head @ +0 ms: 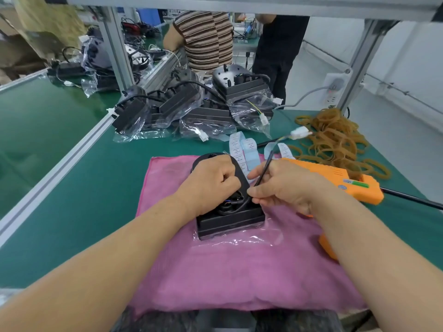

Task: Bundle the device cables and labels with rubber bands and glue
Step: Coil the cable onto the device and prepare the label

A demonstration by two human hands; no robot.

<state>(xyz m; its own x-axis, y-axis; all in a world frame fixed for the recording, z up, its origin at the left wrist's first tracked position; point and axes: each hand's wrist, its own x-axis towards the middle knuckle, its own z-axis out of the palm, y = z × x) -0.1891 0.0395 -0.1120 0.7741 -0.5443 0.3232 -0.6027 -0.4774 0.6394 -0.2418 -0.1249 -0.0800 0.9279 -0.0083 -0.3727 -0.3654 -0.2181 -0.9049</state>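
Right hand fingers pinch cable; left hand holds device.

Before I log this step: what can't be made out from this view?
1. Head view: print on the labels, too small and blurred.
2. Head view: coiled end of the cable on the black device, covered by the left hand.
3. Head view: part of the glue gun, behind the right hand and forearm.
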